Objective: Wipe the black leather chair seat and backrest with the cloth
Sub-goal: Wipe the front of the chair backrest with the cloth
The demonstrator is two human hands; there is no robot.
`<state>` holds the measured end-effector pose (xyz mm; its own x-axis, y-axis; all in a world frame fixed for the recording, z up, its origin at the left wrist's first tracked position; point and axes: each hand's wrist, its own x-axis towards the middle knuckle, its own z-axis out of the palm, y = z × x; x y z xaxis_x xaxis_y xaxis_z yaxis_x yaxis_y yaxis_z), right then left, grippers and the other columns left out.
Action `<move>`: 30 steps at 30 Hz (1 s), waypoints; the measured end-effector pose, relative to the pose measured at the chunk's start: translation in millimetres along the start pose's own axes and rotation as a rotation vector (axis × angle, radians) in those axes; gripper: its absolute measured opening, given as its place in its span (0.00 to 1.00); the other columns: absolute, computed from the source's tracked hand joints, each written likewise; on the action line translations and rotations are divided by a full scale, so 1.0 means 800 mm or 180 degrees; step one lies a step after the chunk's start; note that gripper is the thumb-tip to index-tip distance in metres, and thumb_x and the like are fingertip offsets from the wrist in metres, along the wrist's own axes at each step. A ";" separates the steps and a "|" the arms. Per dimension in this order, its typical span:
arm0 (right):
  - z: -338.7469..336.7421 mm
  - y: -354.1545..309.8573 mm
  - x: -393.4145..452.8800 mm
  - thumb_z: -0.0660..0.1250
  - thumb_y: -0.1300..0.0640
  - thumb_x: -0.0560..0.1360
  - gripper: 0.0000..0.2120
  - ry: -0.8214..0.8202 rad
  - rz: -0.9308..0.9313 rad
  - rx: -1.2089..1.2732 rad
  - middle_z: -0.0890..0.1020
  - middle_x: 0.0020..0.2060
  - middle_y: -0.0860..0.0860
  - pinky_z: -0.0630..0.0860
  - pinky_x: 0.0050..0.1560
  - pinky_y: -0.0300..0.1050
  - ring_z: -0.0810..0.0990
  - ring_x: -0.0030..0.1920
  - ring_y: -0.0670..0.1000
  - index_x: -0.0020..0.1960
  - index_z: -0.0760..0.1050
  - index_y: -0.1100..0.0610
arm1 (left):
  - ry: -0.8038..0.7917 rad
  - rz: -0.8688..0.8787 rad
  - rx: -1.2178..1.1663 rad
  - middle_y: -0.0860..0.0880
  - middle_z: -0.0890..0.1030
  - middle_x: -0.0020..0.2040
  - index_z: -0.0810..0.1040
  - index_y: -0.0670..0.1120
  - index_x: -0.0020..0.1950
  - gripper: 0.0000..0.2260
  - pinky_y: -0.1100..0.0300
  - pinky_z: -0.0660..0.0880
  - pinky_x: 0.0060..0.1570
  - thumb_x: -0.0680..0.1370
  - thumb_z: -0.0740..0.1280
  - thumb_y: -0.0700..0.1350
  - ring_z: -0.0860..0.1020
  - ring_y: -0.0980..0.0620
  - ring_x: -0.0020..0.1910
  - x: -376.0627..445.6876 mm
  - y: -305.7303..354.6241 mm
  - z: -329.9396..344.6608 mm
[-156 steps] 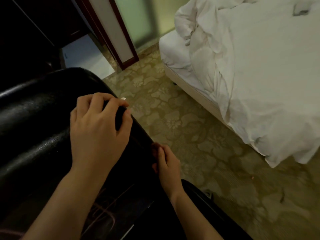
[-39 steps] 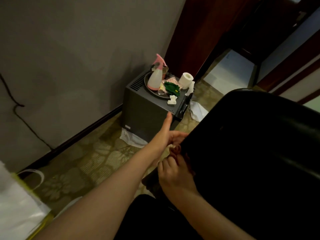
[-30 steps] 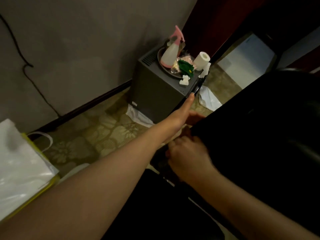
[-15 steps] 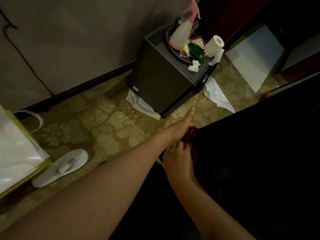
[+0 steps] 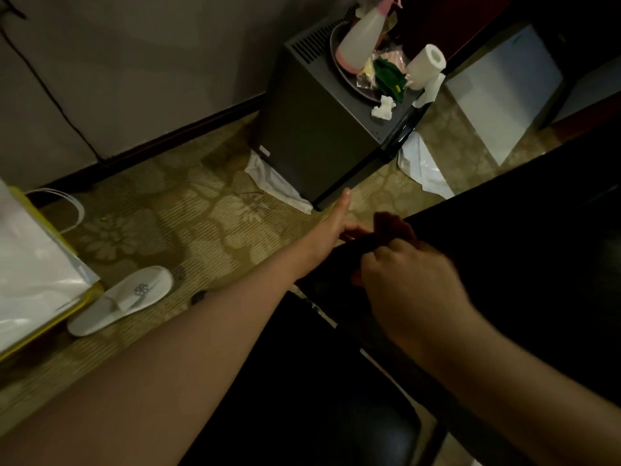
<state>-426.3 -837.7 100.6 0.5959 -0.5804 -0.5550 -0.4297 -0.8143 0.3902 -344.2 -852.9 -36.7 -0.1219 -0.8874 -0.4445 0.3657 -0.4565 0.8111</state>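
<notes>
Shift since half a second ago: view is sitting closer, small fridge and tray are now higher in frame, right hand is lifted further up the chair edge with the cloth bunched in it.
Bag (image 5: 30, 274): white with yellow trim, lying at far left on the carpet, handle loop showing above it.
Slipper (image 5: 121, 299): white, lying sole-down on the carpet just beside the bag.
Carpet (image 5: 188, 227): tan floral pattern, running under everything.
Cable (image 5: 50, 92): dark, hanging down the grey wall to the skirting.
Left hand (image 5: 331, 227): reaching across from lower left, thumb pointing up, fingers curling under the chair's edge; gripping that edge, though the fingertips are hidden.
Fridge (image 5: 319, 129): small grey box standing against the wall, white plastic sticking out from under it on both sides.
Tray (image 5: 337, 55): round, sitting on top of the fridge, carrying a spray bottle (image 5: 359, 42), a green rag (image 5: 388, 77) and wrappers.
Tissue (image 5: 383, 109): crumpled, lying on the fridge top just beside the tray.
Paper roll (image 5: 425, 65): standing at the fridge's right edge, tail hanging over.
Cloth (image 5: 391, 227): dark reddish, bunched, poking out above the right hand, touching the chair's top edge.
Right hand (image 5: 410, 284): motion-blurred, fingers clenched around the cloth, pressing it at the chair edge.
Chair (image 5: 521, 264): black leather, filling the right and bottom of the frame, too dark for surface detail.
</notes>
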 end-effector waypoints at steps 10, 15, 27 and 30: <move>0.170 -0.112 0.116 0.48 0.61 0.82 0.19 -0.0495 -0.0371 -0.0710 0.62 0.71 0.61 0.59 0.70 0.51 0.61 0.71 0.58 0.71 0.56 0.67 | -0.0016 -0.0076 -0.0010 0.45 0.77 0.55 0.76 0.44 0.61 0.35 0.64 0.66 0.46 0.77 0.39 0.64 0.74 0.54 0.51 -0.002 0.005 0.007; 0.184 -0.106 0.084 0.67 0.54 0.72 0.15 0.0270 -0.0828 -0.0381 0.81 0.50 0.56 0.68 0.62 0.52 0.76 0.56 0.56 0.55 0.79 0.61 | 0.0281 0.0184 0.0153 0.50 0.74 0.52 0.76 0.42 0.62 0.29 0.74 0.63 0.37 0.80 0.42 0.58 0.72 0.58 0.49 -0.012 0.009 0.022; 0.382 0.070 -0.176 0.52 0.56 0.80 0.25 0.1147 -0.0818 -0.1938 0.56 0.75 0.57 0.40 0.74 0.58 0.50 0.75 0.58 0.75 0.54 0.58 | 0.1681 0.0481 0.0097 0.50 0.74 0.64 0.72 0.52 0.66 0.30 0.49 0.67 0.67 0.70 0.53 0.67 0.72 0.51 0.64 -0.061 -0.062 0.120; 0.343 0.077 -0.163 0.49 0.52 0.81 0.24 0.1465 -0.0867 -0.1616 0.50 0.75 0.60 0.39 0.74 0.59 0.45 0.75 0.60 0.74 0.58 0.61 | 0.1575 0.0361 -0.0199 0.52 0.75 0.65 0.72 0.55 0.66 0.37 0.49 0.66 0.67 0.64 0.54 0.75 0.73 0.52 0.64 -0.063 -0.072 0.123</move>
<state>-716.7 -810.3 -4.4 0.9090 -0.2101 -0.3599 0.0746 -0.7677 0.6365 -449.8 -788.4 -23.9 0.3677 -0.7878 -0.4941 0.4076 -0.3411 0.8471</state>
